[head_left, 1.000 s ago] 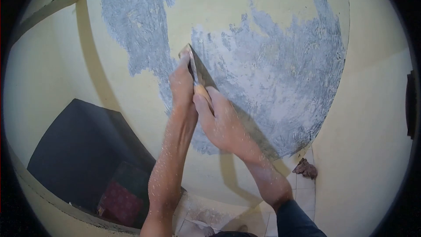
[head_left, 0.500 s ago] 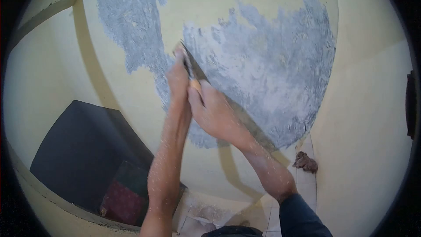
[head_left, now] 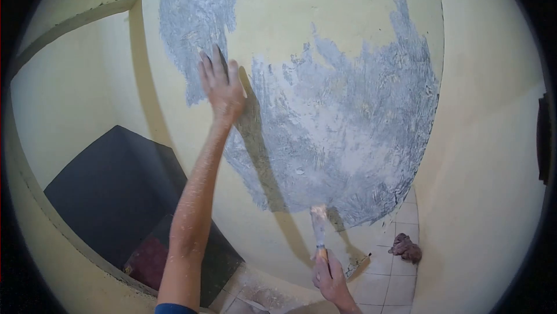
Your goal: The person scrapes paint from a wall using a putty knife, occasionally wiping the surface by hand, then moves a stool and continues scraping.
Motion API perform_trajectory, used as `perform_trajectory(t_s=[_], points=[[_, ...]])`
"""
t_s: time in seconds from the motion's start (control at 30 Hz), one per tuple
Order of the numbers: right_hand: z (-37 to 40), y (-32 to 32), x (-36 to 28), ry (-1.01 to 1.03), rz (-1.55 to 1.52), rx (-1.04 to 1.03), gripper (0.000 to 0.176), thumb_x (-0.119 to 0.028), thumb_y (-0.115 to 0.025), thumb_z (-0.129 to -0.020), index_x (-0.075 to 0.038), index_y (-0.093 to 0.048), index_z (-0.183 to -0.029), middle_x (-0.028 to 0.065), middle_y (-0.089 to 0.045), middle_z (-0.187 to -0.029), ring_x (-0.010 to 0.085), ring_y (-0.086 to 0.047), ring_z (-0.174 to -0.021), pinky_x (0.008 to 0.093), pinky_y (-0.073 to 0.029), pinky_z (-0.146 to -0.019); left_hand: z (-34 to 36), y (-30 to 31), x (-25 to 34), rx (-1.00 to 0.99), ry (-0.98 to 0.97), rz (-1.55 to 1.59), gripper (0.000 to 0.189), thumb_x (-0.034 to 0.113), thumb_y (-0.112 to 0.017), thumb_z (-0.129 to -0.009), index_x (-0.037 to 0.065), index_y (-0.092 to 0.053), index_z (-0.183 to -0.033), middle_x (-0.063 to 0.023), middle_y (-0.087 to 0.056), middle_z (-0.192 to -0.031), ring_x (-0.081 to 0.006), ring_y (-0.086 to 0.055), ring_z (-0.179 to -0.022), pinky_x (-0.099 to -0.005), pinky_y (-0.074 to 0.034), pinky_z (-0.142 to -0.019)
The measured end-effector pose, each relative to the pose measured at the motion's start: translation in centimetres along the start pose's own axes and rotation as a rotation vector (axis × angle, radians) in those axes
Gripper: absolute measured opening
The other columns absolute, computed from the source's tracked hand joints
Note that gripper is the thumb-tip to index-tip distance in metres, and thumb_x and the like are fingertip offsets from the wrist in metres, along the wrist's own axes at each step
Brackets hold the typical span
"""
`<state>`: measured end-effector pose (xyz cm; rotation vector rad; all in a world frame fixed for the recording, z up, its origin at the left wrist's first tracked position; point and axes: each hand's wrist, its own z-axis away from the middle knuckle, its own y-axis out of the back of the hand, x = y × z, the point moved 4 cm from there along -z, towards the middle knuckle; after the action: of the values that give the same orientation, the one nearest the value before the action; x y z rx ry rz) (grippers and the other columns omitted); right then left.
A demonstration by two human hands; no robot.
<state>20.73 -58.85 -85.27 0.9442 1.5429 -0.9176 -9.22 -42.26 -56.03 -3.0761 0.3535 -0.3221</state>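
Observation:
My left hand (head_left: 223,90) is spread at the wall (head_left: 301,6), fingers pointing up, over the edge of the grey area on the upper left. Lower down, my right hand (head_left: 329,279) grips the wooden handle of a scraper (head_left: 319,230). The scraper's flat metal blade points upward, its tip at the bottom edge of the large grey patch (head_left: 360,116). That patch is streaky and rough where the cream paint is gone, with paler smears in its middle. White specks dot my left forearm.
A crumpled brown cloth (head_left: 405,248) lies on the floor tiles (head_left: 371,288) at the lower right. At the lower left is a dark grey panel (head_left: 116,180) with a dark red piece (head_left: 148,262) by it. Another cream wall (head_left: 481,140) stands on the right.
Both hands were together on the scraper, higher on the wall. My left hand has let go and spread out up and left; my right hand has moved down with the scraper.

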Motion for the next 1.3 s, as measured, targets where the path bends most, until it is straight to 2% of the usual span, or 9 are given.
perform_trajectory(t_s=[0.1, 0.17, 0.27, 0.4, 0.57, 0.87, 1.03, 1.1, 1.3], points=[[2.6, 2.1, 6.8, 0.097, -0.128, 0.131, 0.034, -0.033, -0.043, -0.107, -0.006, -0.051, -0.125, 0.0012, -0.048, -0.073, 0.0087, -0.046, -0.057, 0.0252, -0.040, -0.050, 6.3, 0.1, 5.1, -0.125, -0.221, -0.121, 0.067, 0.033, -0.057, -0.090, 0.002, -0.043, -0.148, -0.0292, -0.021, -0.160, -0.0492, -0.016, -0.148, -0.0543, -0.013, -0.121], [3.0, 3.9, 8.1, 0.085, -0.127, 0.219, 0.041, -0.038, -0.044, -0.107, -0.006, -0.053, -0.132, 0.0025, -0.050, -0.076, 0.0107, -0.049, -0.060, 0.0263, -0.044, -0.051, 10.5, 1.2, 7.0, -0.431, -0.844, 0.014, 0.066, 0.029, -0.058, -0.086, 0.002, -0.046, -0.146, -0.0306, -0.024, -0.158, -0.0495, -0.017, -0.148, -0.0558, -0.013, -0.121], [4.3, 6.1, 7.6, -0.081, -0.065, 0.299, 0.031, -0.033, -0.042, -0.108, -0.006, -0.054, -0.118, -0.0007, -0.045, -0.070, 0.0089, -0.044, -0.055, 0.0260, -0.038, -0.048, 7.7, 2.1, 3.9, -0.462, -0.759, 0.103, 0.072, 0.040, -0.051, -0.093, 0.007, -0.033, -0.155, -0.0287, -0.023, -0.159, -0.0467, -0.019, -0.148, -0.0571, -0.009, -0.122], [3.2, 6.3, 6.7, -0.132, -0.212, 0.310, 0.024, -0.026, -0.039, -0.108, -0.005, -0.049, -0.106, -0.0029, -0.041, -0.063, 0.0060, -0.039, -0.047, 0.0244, -0.032, -0.042, 1.4, -0.2, 1.3, -0.053, 0.092, 0.074, 0.070, 0.037, -0.054, -0.093, 0.008, -0.036, -0.153, -0.0279, -0.028, -0.158, -0.0461, -0.021, -0.148, -0.0567, -0.014, -0.121], [3.0, 5.4, 6.3, -0.056, -0.159, 0.258, 0.022, -0.026, -0.040, -0.108, -0.005, -0.048, -0.106, -0.0027, -0.041, -0.062, 0.0067, -0.038, -0.045, 0.0247, -0.034, -0.042, 9.8, 2.7, 7.9, -0.720, -1.006, 0.121, 0.063, 0.035, -0.058, -0.090, 0.012, -0.046, -0.148, -0.0167, -0.033, -0.159, -0.0308, -0.027, -0.149, -0.0495, -0.017, -0.123], [1.8, 0.9, 7.4, -0.018, 0.053, 0.166, 0.017, -0.020, -0.041, -0.106, -0.004, -0.046, -0.102, -0.0007, -0.047, -0.064, 0.0068, -0.043, -0.047, 0.0249, -0.037, -0.043, 2.0, 1.1, 3.7, -0.281, 0.017, 0.050, 0.069, 0.025, -0.054, -0.095, 0.007, -0.028, -0.156, -0.0273, -0.018, -0.161, -0.0446, -0.012, -0.150, -0.0507, -0.016, -0.121], [1.1, 0.3, 3.6, -0.025, 0.166, 0.167, 0.018, -0.011, -0.051, -0.100, 0.002, -0.050, -0.113, 0.0080, -0.063, -0.078, 0.0095, -0.059, -0.064, 0.0282, -0.048, -0.055, 10.2, 4.0, 7.5, -0.800, -0.680, 0.057, 0.065, 0.038, -0.057, -0.095, 0.013, -0.039, -0.152, -0.0188, -0.016, -0.165, -0.0395, -0.012, -0.152, -0.0558, -0.015, -0.121], [0.8, 0.2, 3.5, 0.052, 0.082, 0.228, 0.017, -0.006, -0.051, -0.099, 0.001, -0.047, -0.115, 0.0099, -0.064, -0.085, 0.0093, -0.059, -0.063, 0.0253, -0.050, -0.057, 12.8, 6.4, 7.7, -0.876, -0.828, 0.083, 0.042, 0.033, -0.063, -0.091, 0.011, -0.064, -0.127, -0.0185, -0.048, -0.148, -0.0331, -0.045, -0.139, -0.0489, -0.039, -0.110], [-0.7, -1.6, 2.7, 0.121, 0.083, 0.306, 0.030, -0.001, -0.054, -0.096, 0.003, -0.045, -0.125, 0.0081, -0.063, -0.084, 0.0104, -0.062, -0.069, 0.0260, -0.054, -0.063, 11.5, 7.9, 2.8, -0.883, 0.069, 0.323, 0.015, 0.018, -0.071, -0.086, 0.004, -0.076, -0.090, -0.0117, -0.073, -0.079, -0.0251, -0.073, -0.075, -0.0341, -0.056, -0.072]])
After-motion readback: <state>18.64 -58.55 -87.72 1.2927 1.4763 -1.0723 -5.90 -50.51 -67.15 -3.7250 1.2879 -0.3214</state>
